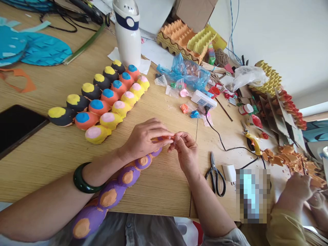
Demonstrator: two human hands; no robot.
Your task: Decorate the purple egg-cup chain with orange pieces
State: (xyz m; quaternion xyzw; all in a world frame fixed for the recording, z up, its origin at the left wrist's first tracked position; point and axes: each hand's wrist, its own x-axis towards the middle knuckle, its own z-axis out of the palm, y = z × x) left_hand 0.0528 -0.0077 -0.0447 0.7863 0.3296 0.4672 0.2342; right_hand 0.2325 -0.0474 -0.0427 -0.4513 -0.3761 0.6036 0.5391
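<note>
Both hands, left [150, 138] and right [185, 147], met with fingertips pinched on a small orange piece [172, 137], above a purple strip [129, 176] of orange-topped bumps.

- Wears a thick, glossy dark-green bangle [79, 178] on the left forearm [51, 201].
- Is dressed in a grey cloth shirt [151, 229] with a round front button [128, 224] and a pale grey right sleeve [228, 239].

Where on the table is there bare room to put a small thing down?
The table is bare between the black phone and the left forearm, and between the purple painted strip and the right forearm. It is crowded on the far side, around the power strip, blue plastic bag and egg cartons.
</note>
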